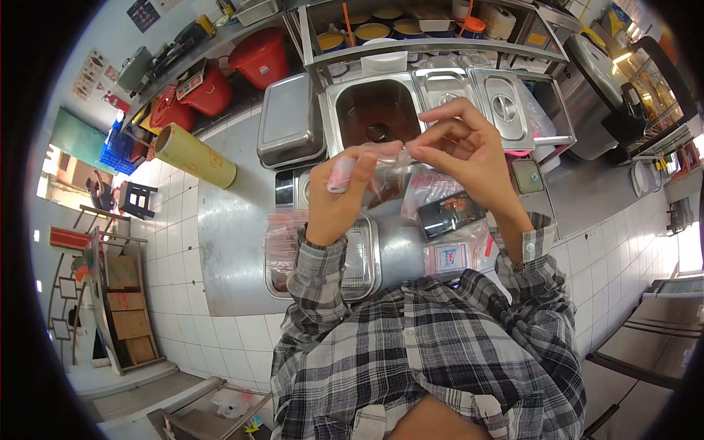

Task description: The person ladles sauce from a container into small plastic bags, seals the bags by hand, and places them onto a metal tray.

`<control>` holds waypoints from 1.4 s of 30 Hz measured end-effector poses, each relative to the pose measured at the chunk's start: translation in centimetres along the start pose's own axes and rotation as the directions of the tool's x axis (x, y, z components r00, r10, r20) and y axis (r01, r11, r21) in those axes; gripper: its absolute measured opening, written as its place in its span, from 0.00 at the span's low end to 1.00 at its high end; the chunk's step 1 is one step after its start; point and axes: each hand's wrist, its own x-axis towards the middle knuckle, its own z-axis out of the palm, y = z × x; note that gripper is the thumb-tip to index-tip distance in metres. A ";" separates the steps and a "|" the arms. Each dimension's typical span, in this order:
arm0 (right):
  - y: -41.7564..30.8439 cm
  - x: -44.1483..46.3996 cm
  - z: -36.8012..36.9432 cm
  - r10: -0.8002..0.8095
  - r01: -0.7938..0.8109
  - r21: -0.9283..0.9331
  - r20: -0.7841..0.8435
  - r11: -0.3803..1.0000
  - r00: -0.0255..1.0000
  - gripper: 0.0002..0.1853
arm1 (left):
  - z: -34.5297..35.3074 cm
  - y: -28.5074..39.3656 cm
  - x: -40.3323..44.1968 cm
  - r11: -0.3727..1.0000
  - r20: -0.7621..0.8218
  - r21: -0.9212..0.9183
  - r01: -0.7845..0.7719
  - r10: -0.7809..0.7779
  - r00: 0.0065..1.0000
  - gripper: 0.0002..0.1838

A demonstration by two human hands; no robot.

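Observation:
Above the steel counter, my left hand (341,192) is closed around the neck of a small clear plastic bag (383,189) with dark brown sauce in its lower part. A small pink-and-white roll (339,176) is also tucked in that hand. My right hand (469,150) pinches at the bag's top edge with thumb and index finger, its other fingers loosely curled. Just beyond both hands sits a deep steel pan (334,110) of dark brown sauce, with a ladle's dark round bowl (379,132) in it.
Stacked filled packets (286,246) stand in a tray at left, beside a wire-basket tray (359,257). A phone (451,215) lies on plastic bags at right. Lidded steel pans (504,108) line the back. A yellow wrap roll (194,155) stands far left.

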 end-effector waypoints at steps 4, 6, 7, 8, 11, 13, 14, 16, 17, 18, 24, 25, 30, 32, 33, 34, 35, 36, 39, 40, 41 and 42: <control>1.0 -2.0 0.1 -0.022 0.028 0.149 -0.045 0.988 0.999 0.20 | 0.2 -1.2 -1.3 0.985 -0.158 0.143 -0.096 0.119 0.980 0.08; 1.9 -3.3 0.9 -0.049 0.063 0.156 -0.091 0.986 0.995 0.19 | 0.7 -2.0 -2.5 0.982 -0.197 0.151 -0.110 0.139 0.970 0.06; 2.9 -3.9 1.2 -0.081 0.095 0.137 -0.104 0.986 0.991 0.19 | 0.8 -2.4 -3.2 0.980 -0.221 0.161 -0.116 0.151 0.963 0.05; 4.3 -4.5 1.4 -0.114 0.128 0.126 -0.112 0.984 0.987 0.19 | 0.7 -3.4 -3.9 0.965 -0.194 0.219 -0.144 0.188 0.963 0.04; 6.6 -6.5 2.7 -0.035 0.058 0.178 -0.132 0.982 0.991 0.19 | 1.4 -6.0 -6.5 0.972 -0.244 0.234 -0.011 0.070 0.967 0.03; 9.1 -8.0 3.4 0.107 -0.060 0.315 -0.135 0.947 0.985 0.20 | 1.2 -7.5 -7.9 0.981 -0.265 0.168 0.094 -0.047 0.963 0.03; 9.4 -8.5 4.2 0.163 -0.112 0.340 -0.125 0.934 0.979 0.21 | 0.9 -8.2 -8.6 0.984 -0.279 0.115 0.135 -0.098 0.955 0.04; 9.9 -9.3 5.7 0.274 -0.215 0.382 -0.108 0.899 0.956 0.22 | 0.3 -9.6 -10.1 0.978 -0.291 0.002 0.210 -0.200 0.936 0.04; 10.6 -9.7 6.2 0.292 -0.241 0.367 -0.089 0.898 0.952 0.23 | -0.2 -10.6 -11.1 0.972 -0.299 0.033 0.232 -0.212 0.930 0.04; 11.8 -10.2 6.6 0.309 -0.265 0.352 -0.073 0.898 0.948 0.23 | -0.8 -11.4 -12.0 0.965 -0.305 0.063 0.254 -0.224 0.926 0.05; 16.2 -10.9 8.5 0.341 -0.325 0.309 0.001 0.894 0.940 0.22 | -2.4 -12.0 -15.5 0.946 -0.338 0.088 0.313 -0.267 0.902 0.06; 16.3 -10.8 8.8 0.343 -0.335 0.323 0.035 0.885 0.939 0.22 | -2.7 -12.2 -15.9 0.937 -0.355 0.114 0.329 -0.271 0.895 0.06; 17.8 -10.7 10.4 0.278 -0.304 0.321 0.127 0.897 0.952 0.20 | -3.7 -13.3 -16.6 0.916 -0.413 0.171 0.363 -0.268 0.870 0.05; 18.1 -10.6 10.8 0.244 -0.280 0.297 0.152 0.913 0.958 0.20 | -4.0 -13.3 -16.9 0.915 -0.409 0.179 0.361 -0.264 0.874 0.05; 18.1 -10.6 11.0 0.274 -0.318 0.278 0.184 0.906 0.944 0.21 | -4.2 -13.3 -16.9 0.913 -0.410 0.202 0.353 -0.249 0.878 0.05; 18.1 -10.7 11.1 0.304 -0.353 0.256 0.212 0.900 0.929 0.21 | -4.2 -13.3 -16.9 0.912 -0.408 0.224 0.344 -0.233 0.883 0.05; 17.9 -10.6 11.2 0.335 -0.387 0.231 0.234 0.893 0.913 0.22 | -4.4 -13.3 -16.9 0.911 -0.401 0.243 0.332 -0.217 0.890 0.05; 17.7 -10.6 11.3 0.332 -0.404 0.300 0.263 0.864 0.906 0.22 | -4.8 -13.6 -17.3 0.887 -0.379 0.261 0.380 -0.267 0.886 0.06; 18.4 -10.6 12.7 0.336 -0.418 0.304 0.287 0.856 0.897 0.24 | -5.5 -14.0 -17.7 0.894 -0.380 0.179 0.410 -0.322 0.867 0.06; 18.6 -10.5 12.9 0.354 -0.422 0.275 0.263 0.864 0.897 0.23 | -6.0 -14.1 -18.1 0.892 -0.351 0.141 0.430 -0.361 0.864 0.06; 19.0 -10.6 12.9 0.337 -0.402 0.233 0.273 0.885 0.901 0.23 | -6.1 -13.5 -18.1 0.881 -0.342 0.147 0.449 -0.381 0.859 0.06; 19.6 -10.7 13.1 0.320 -0.380 0.191 0.285 0.905 0.904 0.24 | -6.3 -12.7 -17.9 0.871 -0.334 0.153 0.467 -0.399 0.854 0.06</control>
